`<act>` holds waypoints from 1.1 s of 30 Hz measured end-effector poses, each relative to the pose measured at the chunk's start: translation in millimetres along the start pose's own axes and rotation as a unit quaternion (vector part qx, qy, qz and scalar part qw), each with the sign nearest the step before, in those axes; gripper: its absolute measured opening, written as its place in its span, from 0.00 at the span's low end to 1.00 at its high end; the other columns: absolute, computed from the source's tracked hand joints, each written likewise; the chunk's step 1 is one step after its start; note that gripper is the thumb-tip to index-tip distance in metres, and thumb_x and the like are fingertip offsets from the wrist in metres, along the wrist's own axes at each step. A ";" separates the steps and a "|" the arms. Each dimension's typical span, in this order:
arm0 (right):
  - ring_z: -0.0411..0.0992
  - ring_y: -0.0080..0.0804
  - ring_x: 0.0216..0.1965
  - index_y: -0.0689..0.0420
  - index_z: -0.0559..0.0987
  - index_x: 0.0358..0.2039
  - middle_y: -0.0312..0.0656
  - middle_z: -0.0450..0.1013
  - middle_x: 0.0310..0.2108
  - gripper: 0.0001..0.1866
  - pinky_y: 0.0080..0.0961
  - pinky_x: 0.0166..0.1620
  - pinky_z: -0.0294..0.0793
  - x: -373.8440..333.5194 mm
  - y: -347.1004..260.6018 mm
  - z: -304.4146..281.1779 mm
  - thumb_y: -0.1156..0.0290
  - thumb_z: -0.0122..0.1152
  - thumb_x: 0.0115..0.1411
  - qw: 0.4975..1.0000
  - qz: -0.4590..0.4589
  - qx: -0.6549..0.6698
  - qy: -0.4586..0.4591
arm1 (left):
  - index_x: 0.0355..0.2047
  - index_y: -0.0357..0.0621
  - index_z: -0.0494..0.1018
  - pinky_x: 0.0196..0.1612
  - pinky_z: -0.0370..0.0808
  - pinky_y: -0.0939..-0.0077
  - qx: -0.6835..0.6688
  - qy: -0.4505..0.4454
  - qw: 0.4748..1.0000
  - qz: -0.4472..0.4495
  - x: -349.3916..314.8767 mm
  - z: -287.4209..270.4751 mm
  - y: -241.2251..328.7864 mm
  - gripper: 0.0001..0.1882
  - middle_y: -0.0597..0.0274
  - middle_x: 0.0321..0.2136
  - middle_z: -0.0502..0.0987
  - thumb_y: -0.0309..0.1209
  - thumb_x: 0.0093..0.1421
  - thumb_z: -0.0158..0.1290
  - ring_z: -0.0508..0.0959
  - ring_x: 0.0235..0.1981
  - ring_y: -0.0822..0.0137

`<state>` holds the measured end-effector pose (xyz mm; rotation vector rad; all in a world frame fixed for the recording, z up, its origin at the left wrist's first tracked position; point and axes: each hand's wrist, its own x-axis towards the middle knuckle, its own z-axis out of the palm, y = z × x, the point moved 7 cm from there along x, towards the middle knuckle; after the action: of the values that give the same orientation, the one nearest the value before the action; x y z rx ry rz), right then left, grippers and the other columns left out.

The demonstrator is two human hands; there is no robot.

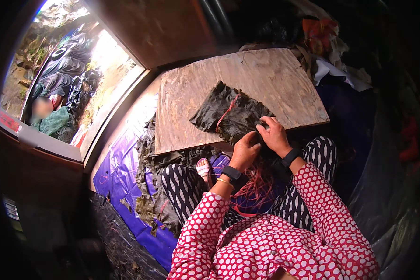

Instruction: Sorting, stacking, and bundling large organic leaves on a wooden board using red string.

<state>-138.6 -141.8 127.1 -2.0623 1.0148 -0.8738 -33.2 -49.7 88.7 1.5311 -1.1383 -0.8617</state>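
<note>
A flat, folded bundle of dark, wrinkled, leaf-like sheets (207,109) lies on the wooden board (275,74). A strand of red string (228,112) runs across the bundle. My left hand (246,150) and my right hand (274,135) meet at its near right corner. Both are closed there, thumbs and fingers pinching the dark edge. Whether a string end is also between the fingertips cannot be seen. Below my hands, a tangle of loose red strings (254,189) hangs between my knees.
More dark sheets (149,186) lie heaped on purple-blue plastic sheeting (121,163) left of my legs. Beyond an open doorway (112,112) at the left, a person sits near green netting (56,120). Crumpled white material (340,74) lies past the board's right end.
</note>
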 end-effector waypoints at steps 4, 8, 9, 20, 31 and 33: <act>0.75 0.38 0.30 0.58 0.76 0.40 0.47 0.71 0.33 0.13 0.33 0.35 0.73 -2.2 4.5 -0.8 0.74 0.60 0.52 0.998 0.034 0.054 -0.011 | 0.44 0.31 0.74 0.30 0.77 0.77 -0.081 -0.092 0.982 -0.146 -6.7 -12.1 22.0 0.13 0.59 0.32 0.79 0.26 0.61 0.55 0.79 0.30 0.72; 0.73 0.40 0.29 0.58 0.78 0.35 0.46 0.71 0.32 0.11 0.32 0.35 0.72 8.8 0.3 1.9 0.79 0.56 0.49 0.999 0.000 0.033 -0.028 | 0.35 0.37 0.77 0.31 0.73 0.80 -0.035 0.185 0.982 0.030 29.9 -126.5 13.1 0.07 0.65 0.26 0.79 0.27 0.60 0.54 0.76 0.26 0.77; 0.73 0.40 0.29 0.58 0.78 0.35 0.46 0.71 0.32 0.11 0.32 0.35 0.72 11.5 4.5 1.8 0.79 0.56 0.49 0.999 0.002 0.029 -0.027 | 0.35 0.39 0.77 0.34 0.74 0.76 0.010 0.263 0.961 0.082 40.7 -150.2 10.8 0.06 0.59 0.29 0.80 0.26 0.58 0.55 0.79 0.29 0.69; 0.72 0.41 0.32 0.61 0.77 0.33 0.45 0.72 0.31 0.08 0.29 0.37 0.70 77.7 -1.6 -20.3 0.80 0.55 0.50 0.986 -0.105 -0.098 -0.086 | 0.33 0.41 0.79 0.43 0.74 0.58 0.294 0.185 0.924 -0.158 80.7 -180.2 -26.2 0.17 0.46 0.31 0.80 0.41 0.48 0.62 0.80 0.38 0.48; 0.59 0.42 0.61 0.58 0.73 0.48 0.45 0.64 0.56 0.20 0.44 0.60 0.56 28.4 -69.0 29.7 0.65 0.60 0.56 0.928 -0.265 -0.224 -0.137 | 0.45 0.46 0.72 0.52 0.68 0.60 0.337 0.109 0.919 0.174 61.1 -136.5 42.0 0.21 0.52 0.49 0.72 0.28 0.49 0.61 0.71 0.52 0.50; 0.56 0.44 0.63 0.55 0.72 0.52 0.45 0.62 0.59 0.23 0.46 0.62 0.53 17.9 -60.4 33.7 0.63 0.60 0.56 0.922 -0.248 -0.244 -0.169 | 0.49 0.47 0.72 0.53 0.68 0.60 0.358 0.051 0.911 0.198 52.3 -125.2 40.5 0.25 0.51 0.53 0.70 0.29 0.49 0.62 0.70 0.54 0.48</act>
<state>-80.0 -119.2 161.1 -2.8510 0.5573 -0.4827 88.4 -64.4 159.7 1.7856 -1.7217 -0.0645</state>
